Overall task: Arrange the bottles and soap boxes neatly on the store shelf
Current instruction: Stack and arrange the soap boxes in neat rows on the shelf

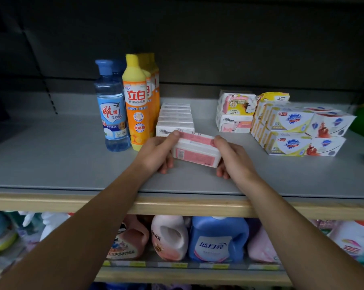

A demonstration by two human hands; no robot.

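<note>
Midway along a grey store shelf (51, 160), seen from the head camera, a person holds a pink-and-white soap box (195, 150) by its two short ends, just in front of a row of matching soap boxes (175, 118) lined up toward the back. The left hand (156, 153) pinches one end, thumb on top and fingers curled beneath; the right hand (232, 156) grips the other end the same way. The box sits tilted, its near edge close to the shelf (whether it touches cannot be told). It looks like light, stiff cardboard with crisp corners, likely to crush if squeezed hard on its broad faces, so the end grip seems the sound one for sliding it square against the row. Left of the row stand a blue bottle (112, 107) and orange bottles (137, 101), upright and side by side; stacked soap packs (292, 130) sit well apart to the right.
</note>
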